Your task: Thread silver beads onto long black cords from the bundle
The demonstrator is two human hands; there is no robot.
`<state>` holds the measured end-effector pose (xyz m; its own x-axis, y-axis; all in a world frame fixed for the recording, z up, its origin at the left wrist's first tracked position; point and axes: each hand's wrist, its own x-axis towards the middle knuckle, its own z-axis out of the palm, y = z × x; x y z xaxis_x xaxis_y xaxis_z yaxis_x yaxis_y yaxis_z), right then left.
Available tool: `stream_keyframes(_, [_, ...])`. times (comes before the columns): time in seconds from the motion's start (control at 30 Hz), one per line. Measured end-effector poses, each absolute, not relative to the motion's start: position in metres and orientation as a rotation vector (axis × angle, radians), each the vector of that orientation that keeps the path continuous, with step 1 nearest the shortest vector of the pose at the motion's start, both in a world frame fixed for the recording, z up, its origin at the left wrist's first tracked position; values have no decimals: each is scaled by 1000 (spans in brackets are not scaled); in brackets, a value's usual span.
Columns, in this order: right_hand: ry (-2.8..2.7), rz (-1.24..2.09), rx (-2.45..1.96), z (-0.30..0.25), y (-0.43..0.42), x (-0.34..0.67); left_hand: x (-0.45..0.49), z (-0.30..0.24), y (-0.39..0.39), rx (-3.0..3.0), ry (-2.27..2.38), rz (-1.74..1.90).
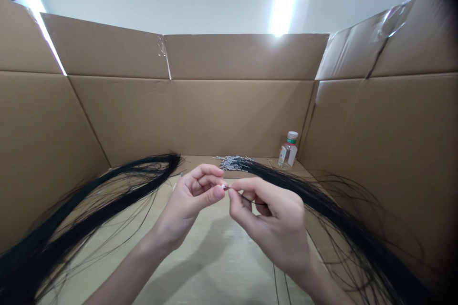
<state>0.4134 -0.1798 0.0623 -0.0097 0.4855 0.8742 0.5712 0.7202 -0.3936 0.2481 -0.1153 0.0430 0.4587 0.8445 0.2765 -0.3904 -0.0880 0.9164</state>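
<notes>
My left hand [195, 198] and my right hand [272, 219] meet in the middle, just above the tabletop. The left thumb and forefinger pinch a tiny pale piece [223, 186]. My right hand pinches the end of a thin black cord [250, 199] right against that piece. A thick bundle of black cords [107, 195] lies on the left. A second bundle [322, 205] on the right ends in silvery metal tips [234, 163] at the back.
Tall cardboard walls [236, 114] enclose the light wooden tabletop [214, 257] on three sides. A small clear bottle with a white cap [289, 149] stands in the back right corner. Loose strands spread over the table on both sides.
</notes>
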Motion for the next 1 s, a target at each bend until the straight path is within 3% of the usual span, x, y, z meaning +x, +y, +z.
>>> stream_keyframes(1.0, [-1625, -123, -855, 60, -178, 413, 247, 44, -116, 1278, 472, 1124])
